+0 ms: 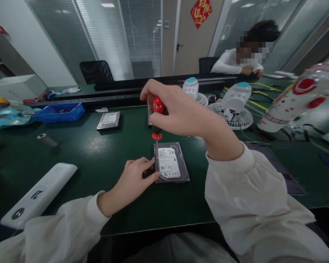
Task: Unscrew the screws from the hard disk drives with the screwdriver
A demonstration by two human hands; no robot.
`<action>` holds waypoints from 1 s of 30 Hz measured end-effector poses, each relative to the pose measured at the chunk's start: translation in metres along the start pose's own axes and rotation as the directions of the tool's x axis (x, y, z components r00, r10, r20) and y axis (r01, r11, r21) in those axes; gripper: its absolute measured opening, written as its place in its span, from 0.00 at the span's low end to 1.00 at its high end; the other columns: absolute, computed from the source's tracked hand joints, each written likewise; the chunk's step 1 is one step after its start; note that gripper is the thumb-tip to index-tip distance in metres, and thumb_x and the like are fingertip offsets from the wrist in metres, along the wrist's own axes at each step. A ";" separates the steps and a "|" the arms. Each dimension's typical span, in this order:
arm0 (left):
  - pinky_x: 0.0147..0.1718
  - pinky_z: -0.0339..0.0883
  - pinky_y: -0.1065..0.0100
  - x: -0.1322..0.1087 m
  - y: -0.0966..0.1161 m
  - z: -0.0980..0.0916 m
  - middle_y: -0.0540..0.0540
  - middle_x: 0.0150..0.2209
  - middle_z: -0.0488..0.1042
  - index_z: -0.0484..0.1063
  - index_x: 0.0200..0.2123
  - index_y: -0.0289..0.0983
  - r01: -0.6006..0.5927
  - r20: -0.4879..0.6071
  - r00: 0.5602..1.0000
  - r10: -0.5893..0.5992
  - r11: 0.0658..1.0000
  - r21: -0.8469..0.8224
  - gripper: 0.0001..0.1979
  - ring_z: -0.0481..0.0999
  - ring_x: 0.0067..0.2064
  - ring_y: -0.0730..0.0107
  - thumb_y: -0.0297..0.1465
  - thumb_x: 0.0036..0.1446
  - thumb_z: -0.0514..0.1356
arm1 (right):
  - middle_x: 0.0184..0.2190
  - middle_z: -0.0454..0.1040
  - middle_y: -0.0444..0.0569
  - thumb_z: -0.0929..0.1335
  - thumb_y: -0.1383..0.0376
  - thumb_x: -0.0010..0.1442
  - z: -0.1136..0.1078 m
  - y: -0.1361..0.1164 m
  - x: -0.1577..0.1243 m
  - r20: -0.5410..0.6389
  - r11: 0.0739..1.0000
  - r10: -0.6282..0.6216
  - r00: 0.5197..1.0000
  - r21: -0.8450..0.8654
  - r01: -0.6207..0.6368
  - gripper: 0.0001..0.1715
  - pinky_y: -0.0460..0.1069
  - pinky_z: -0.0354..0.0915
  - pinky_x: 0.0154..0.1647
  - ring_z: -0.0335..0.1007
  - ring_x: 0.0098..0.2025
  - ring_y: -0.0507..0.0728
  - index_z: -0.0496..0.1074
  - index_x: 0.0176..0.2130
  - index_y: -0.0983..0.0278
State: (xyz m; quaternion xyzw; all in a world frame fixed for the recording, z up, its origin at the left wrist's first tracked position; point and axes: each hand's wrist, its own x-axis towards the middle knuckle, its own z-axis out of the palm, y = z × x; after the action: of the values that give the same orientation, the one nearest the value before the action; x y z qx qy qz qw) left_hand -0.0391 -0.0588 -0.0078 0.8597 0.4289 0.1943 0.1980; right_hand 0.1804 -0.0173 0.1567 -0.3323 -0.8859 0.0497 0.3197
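Observation:
A hard drive [168, 164] with a white label lies flat on the green table in front of me. My right hand [171, 106] is closed round the red and black handle of a screwdriver [157, 136], held upright. Its shaft points down at the drive's left edge; whether the tip sits in a screw I cannot tell. My left hand [138, 173] rests beside the drive, fingers stretched out, with thumb and forefinger touching its left side. Several small screws [190, 138] lie just behind the drive.
Another hard drive [109, 120] lies further back, left of a blue tray [60, 111]'s right side. A white power bank [40, 195] and a metal cylinder [47, 140] are at left. White fans [235, 100] and a big bottle [287, 98] stand right. A person [235, 60] sits opposite.

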 end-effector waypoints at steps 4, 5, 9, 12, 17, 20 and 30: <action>0.51 0.72 0.51 0.000 0.001 0.000 0.44 0.46 0.83 0.81 0.62 0.39 0.010 0.001 1.000 -0.010 1.000 0.002 0.22 0.82 0.44 0.56 0.44 0.73 0.65 | 0.46 0.77 0.50 0.68 0.64 0.69 0.001 -0.001 0.000 -0.015 1.000 -0.015 1.000 -0.001 0.015 0.16 0.52 0.60 0.44 0.69 0.43 0.54 0.70 0.54 0.67; 0.51 0.72 0.50 0.000 0.002 0.000 0.44 0.46 0.83 0.81 0.62 0.39 0.013 0.001 1.000 -0.013 1.000 0.005 0.21 0.82 0.44 0.56 0.43 0.73 0.65 | 0.45 0.78 0.49 0.69 0.61 0.70 0.001 -0.001 0.001 -0.017 1.000 -0.009 1.000 -0.016 0.008 0.14 0.51 0.60 0.43 0.69 0.42 0.54 0.72 0.52 0.67; 0.50 0.72 0.51 0.000 0.002 -0.001 0.44 0.46 0.83 0.81 0.62 0.39 0.007 0.000 1.000 -0.007 1.000 0.012 0.21 0.82 0.43 0.57 0.42 0.73 0.65 | 0.42 0.79 0.48 0.69 0.63 0.69 -0.001 -0.003 0.002 -0.028 0.998 0.034 0.999 -0.046 -0.035 0.11 0.51 0.59 0.43 0.71 0.42 0.55 0.75 0.49 0.65; 0.49 0.73 0.53 0.000 0.000 0.000 0.44 0.45 0.83 0.81 0.62 0.40 -0.010 -0.006 1.000 0.010 1.000 0.016 0.21 0.82 0.43 0.57 0.43 0.73 0.64 | 0.44 0.80 0.49 0.67 0.69 0.66 -0.004 -0.005 0.001 0.015 0.998 0.059 0.998 -0.013 -0.059 0.17 0.51 0.62 0.45 0.72 0.43 0.55 0.75 0.53 0.66; 0.49 0.73 0.52 0.001 0.001 0.000 0.44 0.44 0.83 0.82 0.61 0.39 -0.006 -0.016 1.000 0.006 1.000 0.018 0.21 0.82 0.43 0.56 0.43 0.73 0.65 | 0.42 0.80 0.48 0.67 0.60 0.72 -0.002 -0.006 0.001 -0.010 0.998 0.035 0.999 -0.042 -0.035 0.13 0.51 0.60 0.42 0.72 0.41 0.54 0.78 0.48 0.66; 0.49 0.73 0.52 0.001 0.003 -0.001 0.44 0.44 0.83 0.82 0.61 0.39 0.007 -0.001 1.000 -0.007 1.000 0.008 0.20 0.82 0.43 0.56 0.42 0.72 0.65 | 0.40 0.81 0.48 0.67 0.60 0.73 -0.002 -0.004 0.001 -0.016 0.999 0.017 1.000 -0.046 -0.017 0.13 0.50 0.60 0.41 0.72 0.41 0.54 0.78 0.48 0.66; 0.49 0.73 0.52 0.000 0.001 -0.001 0.44 0.45 0.83 0.81 0.62 0.39 0.004 0.000 1.000 -0.004 1.000 0.004 0.21 0.82 0.44 0.57 0.43 0.73 0.65 | 0.45 0.79 0.49 0.68 0.58 0.73 -0.003 -0.005 0.000 0.037 0.999 0.033 0.999 -0.014 -0.033 0.15 0.51 0.62 0.44 0.71 0.43 0.55 0.73 0.52 0.66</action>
State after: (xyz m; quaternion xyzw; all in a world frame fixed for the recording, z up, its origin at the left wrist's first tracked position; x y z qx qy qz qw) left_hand -0.0387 -0.0594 -0.0066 0.8593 0.4310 0.1929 0.1966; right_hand 0.1793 -0.0210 0.1604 -0.3480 -0.8864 0.0549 0.3002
